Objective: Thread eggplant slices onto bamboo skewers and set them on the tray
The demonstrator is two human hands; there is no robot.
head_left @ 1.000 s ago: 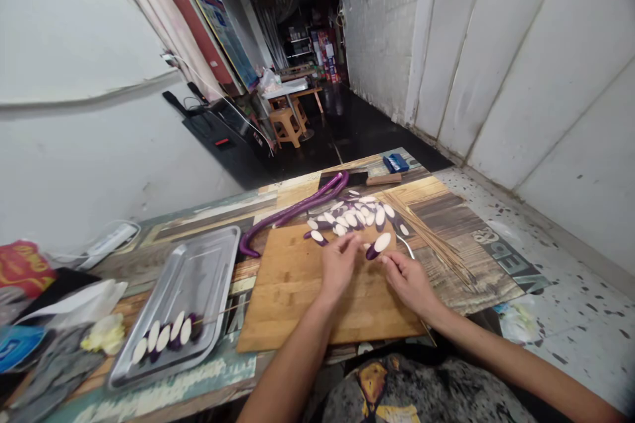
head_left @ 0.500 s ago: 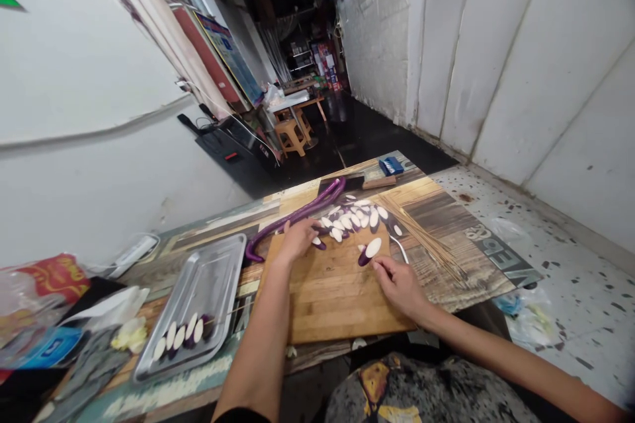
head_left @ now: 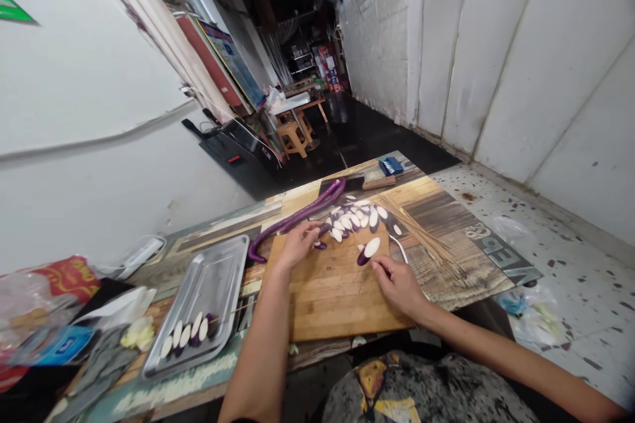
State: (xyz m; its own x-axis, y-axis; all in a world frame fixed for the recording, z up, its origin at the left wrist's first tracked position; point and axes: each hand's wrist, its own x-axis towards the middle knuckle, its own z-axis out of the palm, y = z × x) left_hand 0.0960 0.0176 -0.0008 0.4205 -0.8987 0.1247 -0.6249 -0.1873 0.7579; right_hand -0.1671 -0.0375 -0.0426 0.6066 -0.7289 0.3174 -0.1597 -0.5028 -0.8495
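My left hand (head_left: 299, 244) is over the left back part of the wooden cutting board (head_left: 330, 304). Its fingertips are closed on a purple-skinned eggplant slice (head_left: 324, 229), and another slice (head_left: 320, 246) lies just below them. My right hand (head_left: 401, 284) is above the board's right side, thumb and fingers pinched at the lower end of some eggplant slices (head_left: 370, 250), which appear to be on a skewer; the stick itself is mostly hidden. Beyond the board's back edge lies a pile of cut eggplant slices (head_left: 354, 218), white inside with purple rims.
Whole long eggplants (head_left: 302, 213) lie behind the board, near a knife (head_left: 380, 182) and a blue box (head_left: 391, 166). Thin bamboo skewers (head_left: 421, 234) lie to the right. At left, a metal tray (head_left: 203, 271) holds skewered slices (head_left: 186, 332), beside plastic bags (head_left: 54, 317).
My left fingers have closed on an eggplant slice and raised it slightly at the pile's left edge. My right hand and its slices stay nearly in place.
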